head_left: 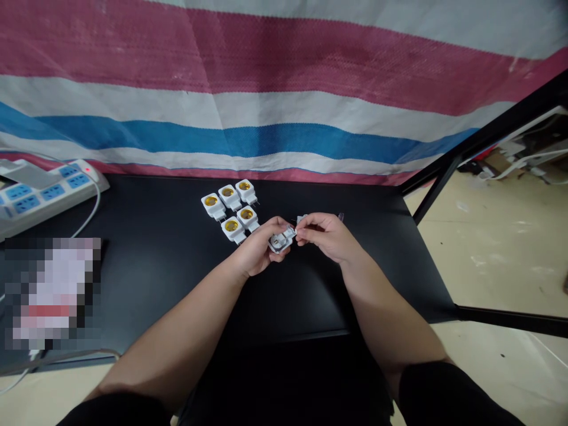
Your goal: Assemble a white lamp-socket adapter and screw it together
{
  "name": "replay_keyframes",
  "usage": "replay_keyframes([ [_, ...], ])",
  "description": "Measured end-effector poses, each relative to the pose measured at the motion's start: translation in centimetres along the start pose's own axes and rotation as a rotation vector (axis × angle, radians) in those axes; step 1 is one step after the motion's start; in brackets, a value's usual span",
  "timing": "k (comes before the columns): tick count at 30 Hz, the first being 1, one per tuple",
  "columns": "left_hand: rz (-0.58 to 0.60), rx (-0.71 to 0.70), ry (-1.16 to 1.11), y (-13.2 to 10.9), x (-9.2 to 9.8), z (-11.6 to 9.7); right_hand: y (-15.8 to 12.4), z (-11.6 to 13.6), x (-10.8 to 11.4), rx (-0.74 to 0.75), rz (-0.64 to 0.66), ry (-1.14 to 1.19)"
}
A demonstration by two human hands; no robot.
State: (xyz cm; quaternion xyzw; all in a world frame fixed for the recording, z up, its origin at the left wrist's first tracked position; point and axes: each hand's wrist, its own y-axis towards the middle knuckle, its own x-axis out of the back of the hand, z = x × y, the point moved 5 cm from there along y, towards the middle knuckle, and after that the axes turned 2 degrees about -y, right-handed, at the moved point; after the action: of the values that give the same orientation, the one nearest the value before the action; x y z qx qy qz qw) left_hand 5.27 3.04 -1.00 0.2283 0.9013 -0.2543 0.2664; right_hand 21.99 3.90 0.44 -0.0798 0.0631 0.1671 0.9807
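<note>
While five white units (pixel 212 205) with gold-coloured cups sit together on the black table (pixel 155 248), three in the back row, two in front, a sixth white piece (pixel 279 242) is up in the hands, just right of that group. Left hand (pixel 262 247): fingers curled closed around the piece, thumb on top, firm hold. Right hand (pixel 323 232): fingertips drawn close together at the piece's right end; cannot tell if they grip it or some tiny part. Held piece has inner detail showing and no gold cup visible, so judging from that it's unfinished, partway through work; the five on the table look complete from above, prongs visible on some. Small pale item (pixel 302 219) partly hidden behind the right hand, too covered to identify; whether other parts remain there can't be told. Power strip (pixel 53 192) at far left, red light on.
</note>
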Motion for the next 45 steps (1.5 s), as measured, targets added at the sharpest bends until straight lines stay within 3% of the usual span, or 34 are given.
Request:
replay_keyframes([
  [9,0.032,-0.059,0.063,-0.49,-0.49,-0.17,-0.04,-0.35,-0.14,-0.036,0.036,-0.031],
  [22,-0.022,-0.101,0.246,-0.60,0.09,-0.08,-0.08,-0.82,-0.74,-0.087,0.026,0.001],
  [33,0.039,-0.043,0.017,-0.61,-0.81,0.06,0.07,0.10,-0.32,-0.015,0.046,-0.053],
  [45,-0.053,-0.151,0.149,-0.39,-0.07,-0.24,0.11,0.15,-0.13,0.027,0.043,-0.085],
])
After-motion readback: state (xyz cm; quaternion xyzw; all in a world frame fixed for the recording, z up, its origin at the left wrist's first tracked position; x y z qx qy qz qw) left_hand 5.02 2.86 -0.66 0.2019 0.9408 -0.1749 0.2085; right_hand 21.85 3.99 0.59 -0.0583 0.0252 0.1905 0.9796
